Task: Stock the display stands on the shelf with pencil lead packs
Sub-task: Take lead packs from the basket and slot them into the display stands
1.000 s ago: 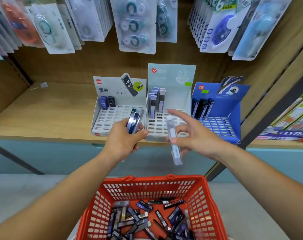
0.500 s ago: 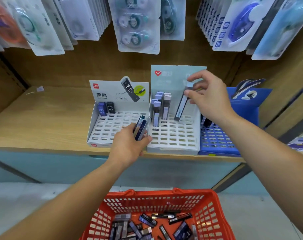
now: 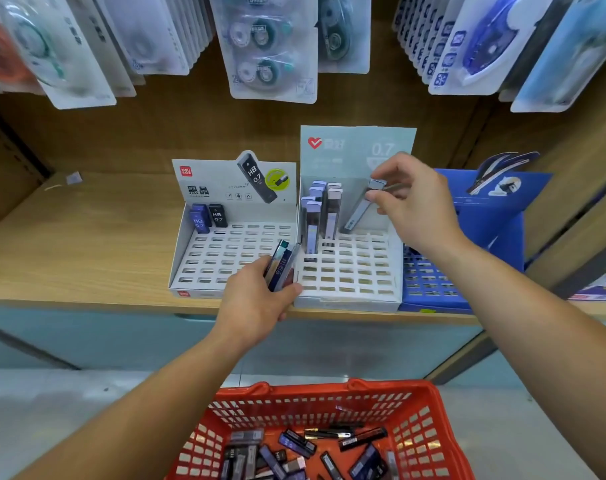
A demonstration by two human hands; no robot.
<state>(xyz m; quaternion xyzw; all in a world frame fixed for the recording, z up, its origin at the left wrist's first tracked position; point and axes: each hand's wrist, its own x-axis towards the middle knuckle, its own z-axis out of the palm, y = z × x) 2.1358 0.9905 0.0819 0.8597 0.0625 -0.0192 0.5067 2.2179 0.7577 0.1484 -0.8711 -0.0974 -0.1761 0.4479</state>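
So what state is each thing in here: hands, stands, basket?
Right hand: pinches a pack, tilted, lower end at the middle stand's grid.
Left hand: grips a few packs.
Left stand: three packs upright at back, most slots empty.
Middle stand: several packs upright at back left, most slots empty.
Blue stand: partly hidden by the arm; visible slots empty.
Basket: holds loose packs.

Overhead, hanging blister packs run off the top edge, their print blurred. The right hand and its forearm cover much of the blue stand and part of the cap of the tilted lead pack it pinches. The left hand hides the lower ends of the packs it grips and the front right corner of the white stand. The red basket is cut by the bottom edge, and the labels on its loose packs are too small to read.
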